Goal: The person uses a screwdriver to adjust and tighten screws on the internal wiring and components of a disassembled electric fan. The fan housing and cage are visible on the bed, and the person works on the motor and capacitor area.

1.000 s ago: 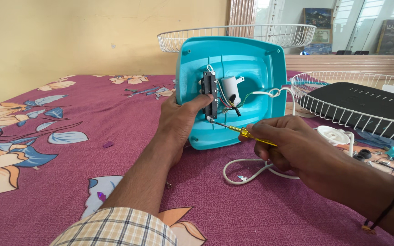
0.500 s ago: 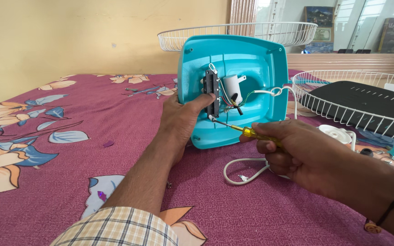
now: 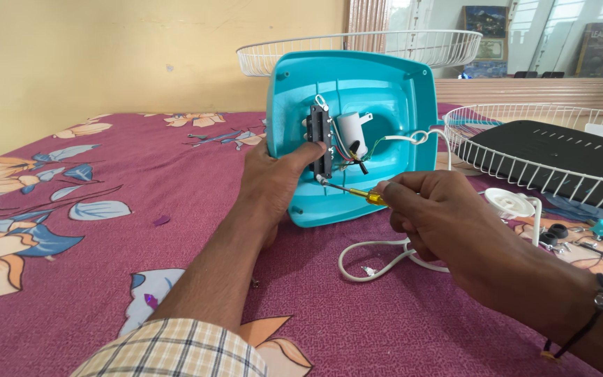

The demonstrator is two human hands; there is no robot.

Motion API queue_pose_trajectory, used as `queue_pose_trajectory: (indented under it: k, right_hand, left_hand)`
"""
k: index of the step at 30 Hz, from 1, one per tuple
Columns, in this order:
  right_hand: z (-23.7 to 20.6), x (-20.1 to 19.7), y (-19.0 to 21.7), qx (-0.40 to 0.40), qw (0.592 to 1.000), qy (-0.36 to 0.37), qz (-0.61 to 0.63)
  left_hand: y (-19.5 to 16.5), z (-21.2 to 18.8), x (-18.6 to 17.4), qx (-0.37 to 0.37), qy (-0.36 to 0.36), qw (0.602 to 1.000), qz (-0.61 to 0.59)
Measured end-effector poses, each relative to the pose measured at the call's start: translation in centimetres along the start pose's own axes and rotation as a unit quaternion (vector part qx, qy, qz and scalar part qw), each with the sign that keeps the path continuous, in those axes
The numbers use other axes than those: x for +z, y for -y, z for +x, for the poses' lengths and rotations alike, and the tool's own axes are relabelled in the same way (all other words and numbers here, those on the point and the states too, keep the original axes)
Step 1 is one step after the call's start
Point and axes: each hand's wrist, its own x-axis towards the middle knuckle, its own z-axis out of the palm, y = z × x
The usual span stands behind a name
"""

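Our left hand [image 3: 273, 183] grips the turquoise fan base [image 3: 352, 132], which stands on its edge on the bed, its hollow underside turned toward us; the fingers wrap the left rim and the thumb presses on the black switch block [image 3: 320, 142] mounted inside. Our right hand [image 3: 433, 213] is closed around a small screwdriver [image 3: 350, 190] with a yellow handle, pinching it near the fingertips, and the metal tip meets the lower end of that switch block. Beside the block we see a white cylindrical capacitor [image 3: 352, 133], with thin coloured wires running between the two. A white power cord [image 3: 378, 255] leaves the base through its right side and loops on the cover just below our right hand. The bed carries a maroon bedsheet [image 3: 106, 209] printed with large flowers. Behind the base rests one white wire fan guard [image 3: 413, 45], and to the right a second wire guard [image 3: 546, 150] holds a black panel [image 3: 560, 157]. Near it lie a white round cap [image 3: 509, 203] and a few small black parts we cannot make out. A dark bracelet [image 3: 598, 307] sits on our right wrist, and a checked sleeve [image 3: 176, 352] covers our left arm.
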Motion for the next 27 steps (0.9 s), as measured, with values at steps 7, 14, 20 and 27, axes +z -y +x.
queue_pose_trajectory:
  k: [7, 14, 20, 27]
  right_hand:
    - [-0.3, 0.4, 0.7, -0.038, 0.984, -0.059, -0.161]
    - [-1.0, 0.8, 1.4, -0.091, 0.93, -0.101, -0.341]
    - [-1.7, 1.2, 1.5, -0.174, 0.879, -0.104, -0.432]
    - [-2.0, 1.4, 0.8, -0.377, 0.785, -0.11, -0.48]
  left_hand:
    - [-0.1, 0.2, 0.0, -0.009, 0.004, 1.0, -0.006]
    - [0.1, 0.2, 0.1, 0.002, 0.006, 1.0, -0.015]
    - [0.3, 0.0, 0.2, 0.025, 0.021, 0.998, -0.045]
    - [0.5, 0.2, 0.2, 0.047, 0.033, 0.996, -0.064]
